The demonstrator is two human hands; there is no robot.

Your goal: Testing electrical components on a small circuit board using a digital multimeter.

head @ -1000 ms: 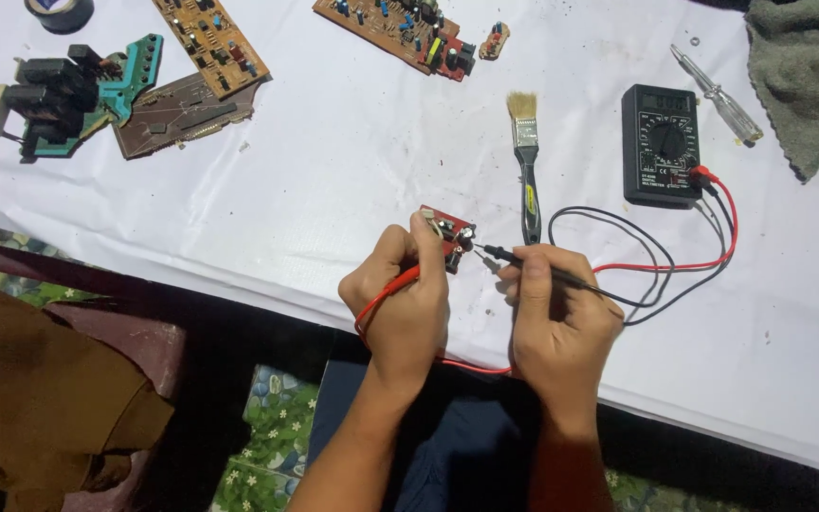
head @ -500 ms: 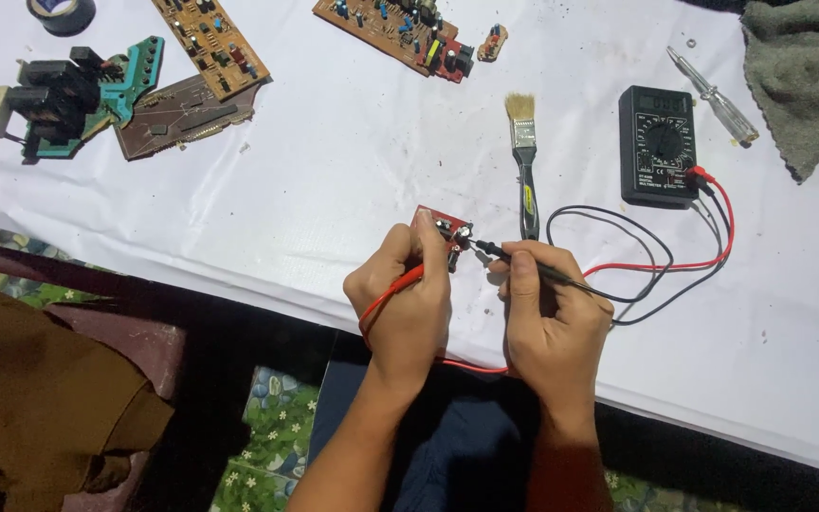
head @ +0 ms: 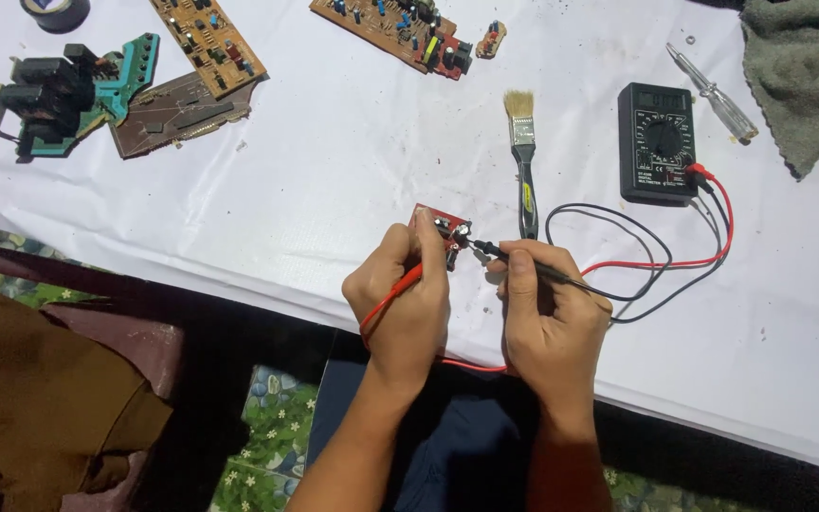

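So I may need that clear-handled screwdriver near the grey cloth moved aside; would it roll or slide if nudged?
The clear-handled screwdriver looks rounded along its handle, so a sideways nudge would probably set it rolling. It lies on the white sheet, which looks smooth and may let it slide. It seems rigid and light, so easy to lift.

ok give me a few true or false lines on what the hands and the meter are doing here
1. The left hand holds the red probe. True.
2. The right hand holds the paintbrush. False: it holds the black probe; the brush lies on the white cloth.
3. Both probes meet at the small red circuit board. True.
4. The multimeter lies left of the hands. False: it lies up to their right.
5. A screwdriver lies beside the multimeter. True.
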